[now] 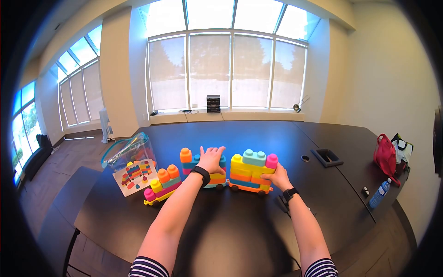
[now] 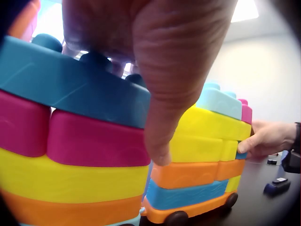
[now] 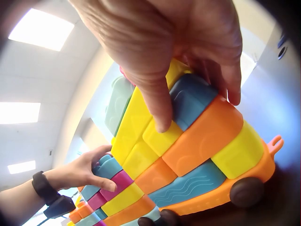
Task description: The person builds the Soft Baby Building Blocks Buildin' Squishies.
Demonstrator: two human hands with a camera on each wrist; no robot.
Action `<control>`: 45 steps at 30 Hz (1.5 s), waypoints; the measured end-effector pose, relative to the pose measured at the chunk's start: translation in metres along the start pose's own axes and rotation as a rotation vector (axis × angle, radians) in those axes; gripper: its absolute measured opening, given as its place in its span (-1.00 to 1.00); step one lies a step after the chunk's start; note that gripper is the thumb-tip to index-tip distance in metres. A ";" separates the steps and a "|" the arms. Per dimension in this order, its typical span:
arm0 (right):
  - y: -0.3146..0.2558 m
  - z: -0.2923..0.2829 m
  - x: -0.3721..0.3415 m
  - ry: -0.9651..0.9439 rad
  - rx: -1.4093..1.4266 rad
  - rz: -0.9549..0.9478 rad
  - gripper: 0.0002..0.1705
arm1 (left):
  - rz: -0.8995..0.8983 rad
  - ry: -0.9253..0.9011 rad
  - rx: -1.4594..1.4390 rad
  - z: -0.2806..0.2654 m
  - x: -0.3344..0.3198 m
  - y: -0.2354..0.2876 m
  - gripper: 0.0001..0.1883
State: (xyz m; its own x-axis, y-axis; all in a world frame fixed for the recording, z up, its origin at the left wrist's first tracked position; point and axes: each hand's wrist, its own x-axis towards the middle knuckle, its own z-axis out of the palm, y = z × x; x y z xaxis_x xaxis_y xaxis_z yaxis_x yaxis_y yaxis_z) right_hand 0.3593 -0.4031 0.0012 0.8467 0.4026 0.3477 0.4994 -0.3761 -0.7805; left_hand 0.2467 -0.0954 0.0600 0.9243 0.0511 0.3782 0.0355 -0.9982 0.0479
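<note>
My left hand (image 1: 211,160) holds the middle train car (image 2: 94,176) of stacked toy blocks from above. Its thumb hangs over the right end of the top dark blue block (image 2: 70,77), and the other fingers reach behind. The right train car (image 1: 247,171) stands close beside it, with yellow, orange and blue blocks on an orange wheeled base. On that car's right end, my right hand (image 1: 278,177) grips the blocks, its thumb pressed on a small yellow block (image 3: 162,139). A shorter car (image 1: 159,191) with pink, yellow and orange blocks stands left of both, partly behind my left forearm.
A printed picture card (image 1: 134,176) leans by a clear zip bag (image 1: 138,150) at the left. On the table's right side are a cable box (image 1: 326,157), a water bottle (image 1: 380,194) and a red bag (image 1: 385,154). A dark device lies near my right wrist.
</note>
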 end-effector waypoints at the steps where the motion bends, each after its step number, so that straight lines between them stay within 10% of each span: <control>1: 0.000 0.000 0.000 -0.004 0.005 0.001 -0.13 | 0.030 0.081 -0.021 -0.004 -0.005 0.001 0.00; 8: -0.012 -0.036 -0.041 0.116 -0.186 0.087 0.06 | 0.153 0.384 -0.406 -0.094 -0.105 -0.017 -0.36; 13: -0.015 -0.070 -0.110 0.046 -0.088 -0.029 -0.59 | -0.285 0.252 -0.419 -0.100 -0.238 -0.083 -0.83; 23: 0.014 -0.079 -0.223 -0.205 -0.121 0.311 -0.60 | -0.702 -0.304 -0.389 -0.065 -0.409 -0.136 -0.60; 35: 0.016 -0.079 -0.228 -0.365 -0.194 0.443 -0.62 | -0.804 -0.272 -0.752 -0.061 -0.423 -0.136 -0.68; 39: 0.013 -0.096 -0.211 -0.049 -0.474 0.203 -0.68 | -0.781 -0.266 -0.779 -0.062 -0.424 -0.134 -0.70; 45: 0.034 -0.111 -0.170 -0.024 -0.874 0.124 -0.27 | -0.783 -0.269 -0.757 -0.061 -0.425 -0.134 -0.71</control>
State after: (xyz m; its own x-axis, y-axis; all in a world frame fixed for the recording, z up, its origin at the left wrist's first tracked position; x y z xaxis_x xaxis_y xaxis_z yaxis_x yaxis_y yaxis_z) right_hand 0.2529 -0.5771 -0.0266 0.9052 0.3298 0.2682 0.3738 -0.9180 -0.1325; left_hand -0.1740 0.0182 -0.0503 0.8034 0.5569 -0.2105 0.4878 -0.4130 0.7690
